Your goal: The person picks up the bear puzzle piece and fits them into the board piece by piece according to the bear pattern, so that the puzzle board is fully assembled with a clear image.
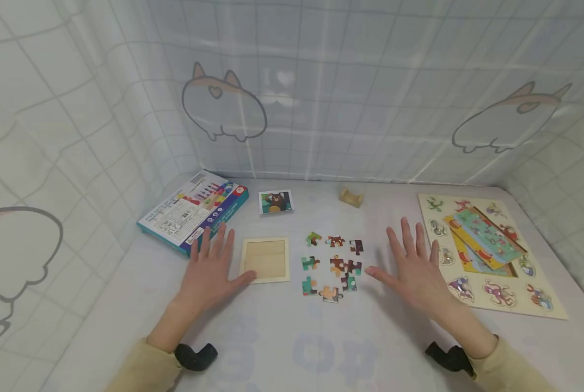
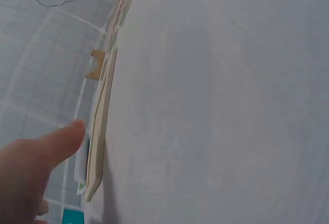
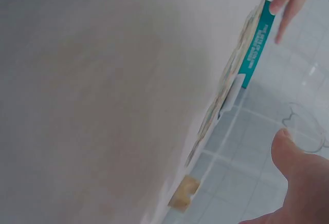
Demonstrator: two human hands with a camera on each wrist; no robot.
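Observation:
My left hand point(image 1: 208, 275) is spread with straight fingers. Its thumb overlaps the lower left corner of a square wooden puzzle tray point(image 1: 267, 258) in the head view; whether they touch I cannot tell. Beyond its fingertips is a teal and white box point(image 1: 194, 212). Several cardboard jigsaw pieces point(image 1: 337, 265), printed brown, green and teal, lie apart in rough rows right of the tray. My right hand point(image 1: 414, 272), also spread and holding nothing, is right of them, its thumb pointing toward the pieces. The left wrist view shows the left thumb point(image 2: 61, 142) beside the tray's edge.
At the back lie a small stack of picture cards point(image 1: 275, 202) with a bear on top and a notched wooden block point(image 1: 352, 197). A wooden animal board point(image 1: 521, 296) bearing colourful cards point(image 1: 487, 237) lies at right. A patterned curtain point(image 1: 350, 125) hangs behind the table.

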